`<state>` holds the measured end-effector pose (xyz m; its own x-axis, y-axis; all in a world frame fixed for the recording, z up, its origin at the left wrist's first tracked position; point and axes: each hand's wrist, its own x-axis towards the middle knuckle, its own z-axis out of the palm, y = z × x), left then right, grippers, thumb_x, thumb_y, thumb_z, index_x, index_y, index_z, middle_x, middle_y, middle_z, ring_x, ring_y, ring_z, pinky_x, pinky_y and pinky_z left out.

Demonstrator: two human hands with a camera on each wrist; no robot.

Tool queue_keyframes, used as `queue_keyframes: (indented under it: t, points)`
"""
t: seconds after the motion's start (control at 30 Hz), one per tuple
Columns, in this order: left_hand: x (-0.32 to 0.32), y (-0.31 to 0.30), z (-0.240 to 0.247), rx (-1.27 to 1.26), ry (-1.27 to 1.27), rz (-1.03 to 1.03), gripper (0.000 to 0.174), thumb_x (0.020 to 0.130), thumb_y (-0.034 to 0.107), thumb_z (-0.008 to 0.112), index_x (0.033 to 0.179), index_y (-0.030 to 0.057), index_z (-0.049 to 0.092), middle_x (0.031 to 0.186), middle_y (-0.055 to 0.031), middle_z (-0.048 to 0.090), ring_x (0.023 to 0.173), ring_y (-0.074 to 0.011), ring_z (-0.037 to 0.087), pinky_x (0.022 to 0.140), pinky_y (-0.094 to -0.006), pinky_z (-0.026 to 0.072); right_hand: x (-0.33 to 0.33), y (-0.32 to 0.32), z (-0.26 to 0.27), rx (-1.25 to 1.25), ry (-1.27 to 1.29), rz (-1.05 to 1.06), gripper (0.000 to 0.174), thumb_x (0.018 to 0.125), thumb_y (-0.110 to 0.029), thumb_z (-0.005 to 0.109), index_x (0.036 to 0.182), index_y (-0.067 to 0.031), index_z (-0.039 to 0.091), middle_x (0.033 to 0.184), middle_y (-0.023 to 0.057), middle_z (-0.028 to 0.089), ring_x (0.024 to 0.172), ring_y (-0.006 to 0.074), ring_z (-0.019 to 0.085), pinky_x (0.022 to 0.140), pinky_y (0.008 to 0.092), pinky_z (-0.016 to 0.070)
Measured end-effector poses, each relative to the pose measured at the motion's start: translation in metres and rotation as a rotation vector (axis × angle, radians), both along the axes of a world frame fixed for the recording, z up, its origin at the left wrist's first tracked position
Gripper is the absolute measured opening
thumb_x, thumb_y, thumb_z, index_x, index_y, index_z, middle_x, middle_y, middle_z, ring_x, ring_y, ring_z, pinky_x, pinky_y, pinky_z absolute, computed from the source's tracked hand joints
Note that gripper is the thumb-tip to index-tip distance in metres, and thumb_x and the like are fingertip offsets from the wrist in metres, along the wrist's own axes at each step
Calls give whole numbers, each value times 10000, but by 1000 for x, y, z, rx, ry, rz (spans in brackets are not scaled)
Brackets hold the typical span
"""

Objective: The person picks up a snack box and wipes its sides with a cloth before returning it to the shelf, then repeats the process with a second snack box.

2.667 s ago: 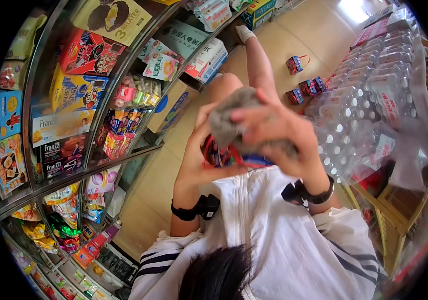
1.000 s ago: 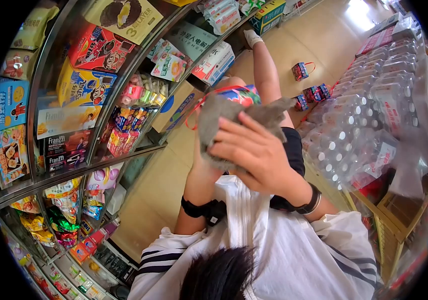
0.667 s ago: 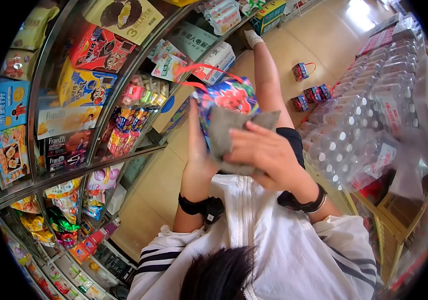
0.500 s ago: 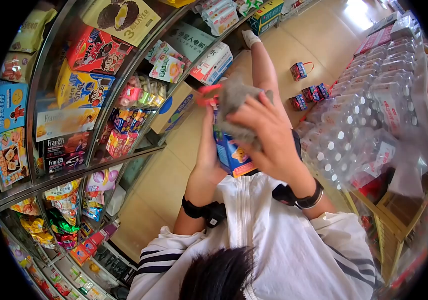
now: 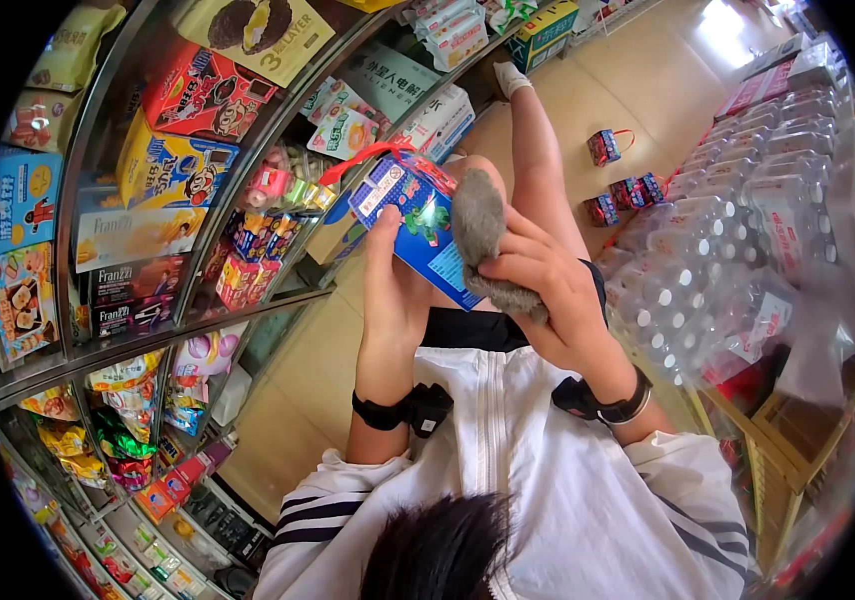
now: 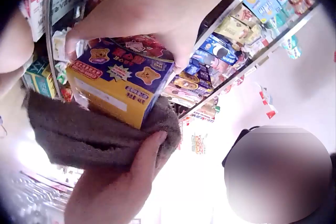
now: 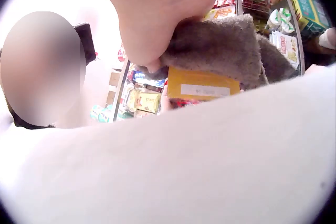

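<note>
A blue box [image 5: 411,228] with a red strap is tilted in front of the lap in the head view. My left hand [image 5: 394,285] grips its left side, the thumb lying on the blue face. Against the opposite side, my right hand [image 5: 556,283] holds a grey cloth [image 5: 480,220], fingers curled over it. From the left wrist, the box's yellow end [image 6: 100,98] shows, with the cloth [image 6: 79,132] pressed along it and the right thumb on the cloth. The right wrist view shows the cloth [image 7: 215,45] lying over the yellow part [image 7: 202,83] of the box.
Shelves of packaged snacks [image 5: 183,175] stand at the left. Several small strapped boxes [image 5: 636,190] rest on the tiled floor [image 5: 648,85] ahead. Wrapped bottles [image 5: 738,220] are stacked at the right, near a wooden frame [image 5: 798,440]. One leg [image 5: 540,170] stretches forward.
The box has turned so that a blue face with a white label shows. The cloth has moved off its front to its right side, and my left thumb now lies on that face.
</note>
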<state>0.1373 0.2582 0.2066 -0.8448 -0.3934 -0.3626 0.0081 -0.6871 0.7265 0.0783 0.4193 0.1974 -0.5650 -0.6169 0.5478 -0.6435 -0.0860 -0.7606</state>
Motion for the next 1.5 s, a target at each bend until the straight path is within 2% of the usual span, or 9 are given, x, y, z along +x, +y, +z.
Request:
queue_keyframes:
  t: [0.2,0.37,0.87,1.07,1.1,1.17,1.27,1.33,1.5]
  points:
    - [9,6,-13,-285,11,-70,588,934,170,559,1429,73,256,1321,-92,481,1184,-195,511,1041,-336,362,-7,-13,17,137,72,-44,412,689,-54,666,1092,-60,579,1154,112,590,1250,349,479,983,454,427]
    - [14,11,2,-224,9,-218,765,931,654,204,1412,73,329,1348,-95,480,1244,-189,481,1027,-336,401,0,-21,26,174,123,-36,347,718,-125,650,1058,-94,592,1104,58,591,1255,306,479,1069,462,349]
    - [3,9,30,299,-93,-95,729,916,687,262,1161,64,553,1030,-99,644,868,-211,660,790,-321,544,14,-1,11,115,278,215,267,684,-107,567,945,-88,620,973,17,637,1110,202,591,1118,470,279]
    - [-1,4,5,-128,-60,83,644,940,606,358,1264,67,495,1211,-86,580,1094,-213,575,947,-371,458,3,17,-5,-252,-334,163,188,802,-89,529,975,-33,575,852,78,607,786,232,594,934,397,449]
    - [-3,0,6,-52,-17,157,637,937,596,375,1271,66,489,1236,-84,564,1111,-222,562,966,-383,443,4,17,-3,-251,-332,160,188,802,-89,529,975,-33,575,852,78,607,786,232,594,934,397,449]
    - [-1,-2,7,2,33,171,643,931,601,383,1271,65,491,1241,-85,565,1108,-226,565,969,-383,441,7,13,2,-266,-952,-456,320,952,-227,512,1219,-60,452,913,32,572,801,96,530,735,236,433]
    - [3,7,11,-41,29,94,665,926,617,380,1279,63,483,1255,-86,557,1121,-224,560,973,-382,438,9,1,-9,-326,-1350,-396,362,978,-268,493,1280,-74,441,1048,49,553,919,100,521,816,228,414]
    - [7,14,10,-73,-13,-22,714,917,650,361,1311,61,451,1288,-87,533,1142,-216,549,973,-381,439,13,-2,-12,-397,-1378,-66,413,963,-243,541,1325,-91,414,1250,52,483,1134,119,463,956,252,365]
    - [2,9,-8,-460,-114,2,742,941,621,334,1371,17,369,1298,-110,511,1179,-178,512,1029,-352,374,9,-2,-4,-252,-1022,-261,404,888,-72,623,1261,-58,470,1177,40,541,1088,120,504,945,261,388]
